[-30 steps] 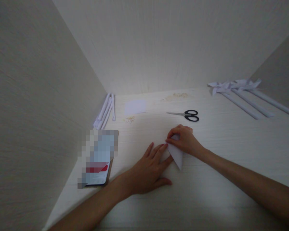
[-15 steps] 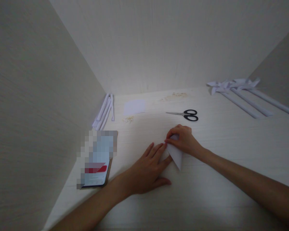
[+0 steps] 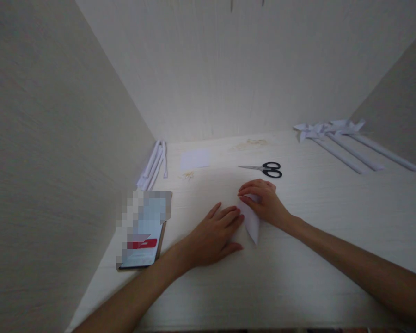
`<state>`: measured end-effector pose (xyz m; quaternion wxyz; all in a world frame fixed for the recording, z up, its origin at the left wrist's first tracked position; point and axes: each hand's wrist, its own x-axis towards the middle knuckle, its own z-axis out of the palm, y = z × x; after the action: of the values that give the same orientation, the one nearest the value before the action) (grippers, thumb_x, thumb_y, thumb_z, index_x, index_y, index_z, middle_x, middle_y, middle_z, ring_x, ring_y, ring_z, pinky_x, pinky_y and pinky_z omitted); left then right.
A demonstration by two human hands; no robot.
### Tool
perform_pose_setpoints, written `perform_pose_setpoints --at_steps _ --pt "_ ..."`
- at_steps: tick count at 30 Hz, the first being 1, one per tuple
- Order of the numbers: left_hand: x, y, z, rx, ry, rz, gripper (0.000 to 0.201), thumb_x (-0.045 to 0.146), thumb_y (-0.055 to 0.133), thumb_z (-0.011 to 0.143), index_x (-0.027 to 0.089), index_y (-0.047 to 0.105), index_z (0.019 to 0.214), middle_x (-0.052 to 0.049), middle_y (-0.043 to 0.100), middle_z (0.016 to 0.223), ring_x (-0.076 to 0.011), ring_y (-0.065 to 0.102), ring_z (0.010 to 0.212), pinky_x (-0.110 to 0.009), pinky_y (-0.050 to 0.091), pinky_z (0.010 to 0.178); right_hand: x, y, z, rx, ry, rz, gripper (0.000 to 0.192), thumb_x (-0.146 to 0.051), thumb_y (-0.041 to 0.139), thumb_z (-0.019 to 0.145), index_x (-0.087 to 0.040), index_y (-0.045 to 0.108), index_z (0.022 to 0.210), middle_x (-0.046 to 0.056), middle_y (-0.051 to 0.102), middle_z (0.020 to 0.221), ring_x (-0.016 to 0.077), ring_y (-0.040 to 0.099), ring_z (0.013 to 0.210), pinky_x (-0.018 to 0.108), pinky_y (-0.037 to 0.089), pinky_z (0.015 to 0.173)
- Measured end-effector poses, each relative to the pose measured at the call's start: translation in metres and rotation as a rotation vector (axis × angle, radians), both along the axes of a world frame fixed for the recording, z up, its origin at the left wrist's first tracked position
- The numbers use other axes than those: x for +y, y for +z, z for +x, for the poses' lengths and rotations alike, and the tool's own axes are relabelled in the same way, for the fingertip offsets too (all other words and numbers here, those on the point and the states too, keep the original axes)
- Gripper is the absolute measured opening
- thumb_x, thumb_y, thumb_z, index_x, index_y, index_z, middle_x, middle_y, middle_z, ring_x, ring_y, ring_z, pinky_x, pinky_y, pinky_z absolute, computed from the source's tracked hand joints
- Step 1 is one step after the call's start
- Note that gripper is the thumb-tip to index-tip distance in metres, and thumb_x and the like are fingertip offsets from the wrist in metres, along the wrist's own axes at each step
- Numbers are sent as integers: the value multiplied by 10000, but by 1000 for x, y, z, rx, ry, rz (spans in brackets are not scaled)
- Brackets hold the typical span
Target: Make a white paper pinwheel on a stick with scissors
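Observation:
A small white paper (image 3: pixel 251 225), folded to a triangle, lies on the table between my hands, its point toward me. My right hand (image 3: pixel 263 199) is closed at the paper's far end, thumb and fingers curled over the top fold. Part of the paper is hidden under that hand. My left hand (image 3: pixel 217 236) rests flat with fingers stretched, their tips touching the paper's left side and the thumb apart. Beyond the hands lies a pair of scissors (image 3: pixel 265 169) with black handles, blades pointing left.
A phone (image 3: pixel 145 254), partly pixelated, lies left of my left forearm. Rolled paper sticks (image 3: pixel 152 164) and a white paper square (image 3: pixel 195 159) are at the back left, near small yellowish bits (image 3: pixel 187 175). Paper pinwheels (image 3: pixel 327 129) on sticks lie at the back right.
The folded paper's left edge has shifted, and my left index finger has drawn back from beneath it to its side. My right thumb has moved slightly down. The camera view has tilted a little.

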<state>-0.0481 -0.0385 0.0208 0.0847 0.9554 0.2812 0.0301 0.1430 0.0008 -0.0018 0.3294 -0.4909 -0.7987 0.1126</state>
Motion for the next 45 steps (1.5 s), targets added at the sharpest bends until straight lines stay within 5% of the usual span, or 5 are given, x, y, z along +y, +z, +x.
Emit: perform_pose_setpoints --at_steps 4,10,27,37,45 --pt "-1 0 1 11 11 12 533 430 334 835 118 316 1266 -120 399 1295 -218 280 1239 -430 160 1043 -28 0 16 -137 241 137 259 -211 388 851 -196 589 1015 64 621 1065 180 521 1035 451 210 960" --pt "0 -2 4 -11 12 56 512 421 339 837 118 338 1249 -115 452 1248 -209 316 1218 -431 169 1035 -65 0 33 -483 424 62 522 -328 390 848 -140 266 1319 126 397 1312 231 362 1205 551 87 1003" --pt "-2 -6 11 18 56 137 451 393 334 844 115 400 1193 -112 475 1198 -219 354 1180 -446 142 1035 3 -7 72 -561 283 27 472 -353 268 889 -201 221 1334 75 342 1349 226 276 1252 558 168 975" --pt "-2 -5 11 32 58 132 447 381 300 855 106 404 1193 -118 469 1211 -216 359 1175 -441 147 1037 -61 8 65 -508 615 -129 659 -452 379 831 -163 113 1360 105 263 1384 207 255 1263 462 129 1042" --pt "1 -7 7 4 23 118 454 376 301 857 101 397 1205 -127 400 1299 -210 284 1241 -429 137 1047 -69 10 68 -462 596 -206 623 -436 387 836 -190 151 1358 76 321 1365 190 269 1258 449 130 1049"
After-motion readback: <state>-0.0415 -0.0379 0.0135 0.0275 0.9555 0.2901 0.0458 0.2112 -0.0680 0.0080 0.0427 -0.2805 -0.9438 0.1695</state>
